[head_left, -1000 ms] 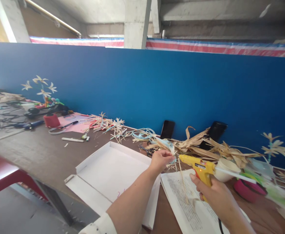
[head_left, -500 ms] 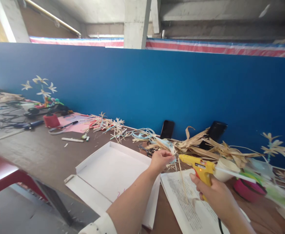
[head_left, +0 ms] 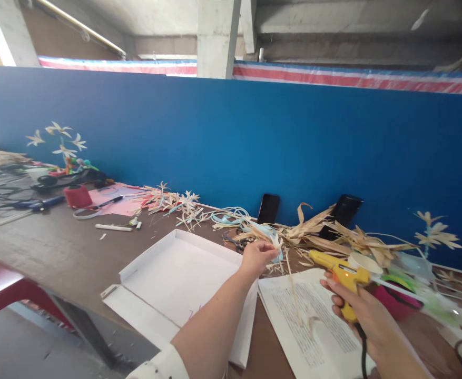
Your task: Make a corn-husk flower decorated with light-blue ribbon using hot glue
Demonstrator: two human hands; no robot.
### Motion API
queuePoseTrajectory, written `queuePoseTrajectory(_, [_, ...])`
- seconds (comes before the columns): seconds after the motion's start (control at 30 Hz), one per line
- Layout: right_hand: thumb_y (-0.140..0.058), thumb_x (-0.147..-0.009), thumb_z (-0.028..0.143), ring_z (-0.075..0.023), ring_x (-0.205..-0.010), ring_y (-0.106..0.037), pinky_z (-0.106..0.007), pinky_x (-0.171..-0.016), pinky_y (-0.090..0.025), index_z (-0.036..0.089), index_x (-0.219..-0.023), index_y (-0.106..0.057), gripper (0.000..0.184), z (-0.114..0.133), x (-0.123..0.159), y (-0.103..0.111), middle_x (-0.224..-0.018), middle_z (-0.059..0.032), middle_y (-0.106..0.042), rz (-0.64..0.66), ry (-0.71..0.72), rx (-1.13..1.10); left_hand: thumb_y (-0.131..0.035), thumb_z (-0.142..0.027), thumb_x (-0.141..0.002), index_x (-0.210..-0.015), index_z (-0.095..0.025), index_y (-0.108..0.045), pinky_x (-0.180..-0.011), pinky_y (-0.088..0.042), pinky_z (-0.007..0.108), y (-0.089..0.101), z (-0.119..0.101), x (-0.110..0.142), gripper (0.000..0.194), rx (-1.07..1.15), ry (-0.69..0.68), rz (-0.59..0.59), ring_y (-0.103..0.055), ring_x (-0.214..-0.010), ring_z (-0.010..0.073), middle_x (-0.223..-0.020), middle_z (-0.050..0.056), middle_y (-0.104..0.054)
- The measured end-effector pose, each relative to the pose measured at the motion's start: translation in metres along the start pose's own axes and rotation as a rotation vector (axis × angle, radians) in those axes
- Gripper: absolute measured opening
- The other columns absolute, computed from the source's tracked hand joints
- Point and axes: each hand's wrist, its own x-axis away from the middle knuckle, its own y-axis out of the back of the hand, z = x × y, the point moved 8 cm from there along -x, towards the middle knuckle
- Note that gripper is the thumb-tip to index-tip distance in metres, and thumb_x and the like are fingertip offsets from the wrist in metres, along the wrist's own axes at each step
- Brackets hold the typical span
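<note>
My left hand (head_left: 257, 258) pinches a small pale husk flower (head_left: 277, 243) between thumb and fingertips, above the table beside a white box lid (head_left: 191, 273). Wrapped round the handle of a yellow hot glue gun (head_left: 343, 271) is my right hand (head_left: 361, 308). The gun's nozzle points left toward the flower, with a gap between them. A clear glue stick (head_left: 402, 289) sticks out of its back, and a small orange light glows on its side. Under the hands lie printed sheets (head_left: 313, 337) with thin straw-like strips on them.
Dry corn husks (head_left: 305, 231) and two dark phones, one a phone (head_left: 268, 209), line the blue partition (head_left: 215, 142). A cream cup (head_left: 365, 263) and a pink container (head_left: 396, 302) stand behind the glue gun. Finished flowers (head_left: 436, 234) rise at right. A red chair (head_left: 5, 289) is at left.
My right hand has drawn the glue gun back to the right, away from the flower. My left hand stays nearly in place, still pinching the flower.
</note>
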Motion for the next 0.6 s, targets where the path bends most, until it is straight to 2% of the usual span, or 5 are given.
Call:
queuePoseTrajectory(0.17, [-0.08,-0.056,0.017,-0.0039,-0.043,-0.05,-0.014,-0.039,-0.048,0.017,-0.084,-0.063,0.032,-0.035,-0.022,0.018,-0.073,-0.0002,-0.065,0.013,-0.234,-0.07,-0.072,-0.025,-0.055,-0.064,-0.013,-0.063,-0.057,-0.038,0.021,-0.002,-0.002,0.001,0.017,0.034,0.003,0.017,-0.05,-0.054,0.0086,-0.059,-0.001,-0.059])
queuePoseTrajectory(0.33, [-0.074,-0.064,0.014,-0.0052,-0.044,-0.055,-0.016,-0.041,-0.05,0.014,-0.087,-0.062,0.026,-0.058,-0.032,0.02,-0.07,0.0008,-0.065,0.072,-0.405,-0.117,-0.071,-0.025,-0.056,-0.062,-0.013,-0.061,-0.056,-0.037,0.021,-0.002,-0.006,0.004,0.017,0.028,0.005,0.017,-0.047,-0.052,0.0078,-0.056,-0.002,-0.057])
queuePoseTrajectory(0.47, [-0.07,-0.067,0.014,-0.0062,-0.047,-0.057,-0.017,-0.047,-0.052,0.014,-0.088,-0.06,0.023,-0.055,-0.029,0.02,-0.069,-0.0003,-0.064,0.088,-0.435,-0.106,-0.071,-0.025,-0.056,-0.062,-0.013,-0.061,-0.055,-0.036,0.021,-0.004,-0.003,0.003,0.017,0.055,0.015,0.027,-0.047,-0.052,0.0079,-0.056,-0.002,-0.057])
queuePoseTrajectory(0.6, [-0.072,-0.067,0.025,-0.0101,-0.053,-0.06,-0.019,-0.052,-0.052,0.013,-0.083,-0.062,0.023,-0.049,-0.029,0.019,-0.07,-0.0042,-0.064,0.157,-0.377,0.064,-0.071,-0.026,-0.055,-0.065,-0.013,-0.062,-0.056,-0.037,0.021,-0.004,0.002,0.0,0.019,0.05,-0.013,0.036,-0.049,-0.055,0.009,-0.058,-0.001,-0.058])
